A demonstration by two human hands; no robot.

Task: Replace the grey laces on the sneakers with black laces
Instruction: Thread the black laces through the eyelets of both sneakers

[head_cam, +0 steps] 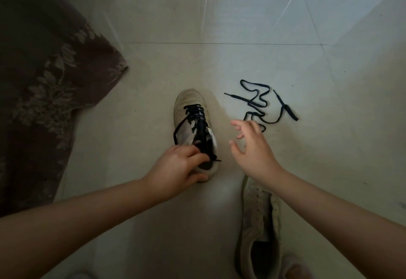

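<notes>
A pale sneaker (pixel 189 102) stands on the tiled floor at the centre, toe pointing away, threaded with a black lace (pixel 194 111). My left hand (pixel 178 166) grips its heel and collar, fingers curled over the lace ends. My right hand (pixel 252 146) hovers to the right of that sneaker with fingers spread, holding nothing. Beyond its fingertips a loose black lace (pixel 261 102) lies tangled on the floor. A second pale sneaker (pixel 257 217) without a lace lies at the lower right, partly under my right forearm.
A dark brown floral cloth (pixel 39 85) covers the floor on the left. Light tiles (pixel 263 25) stretch ahead and to the right. A pinkish object (pixel 294 267) shows at the bottom edge beside the second sneaker.
</notes>
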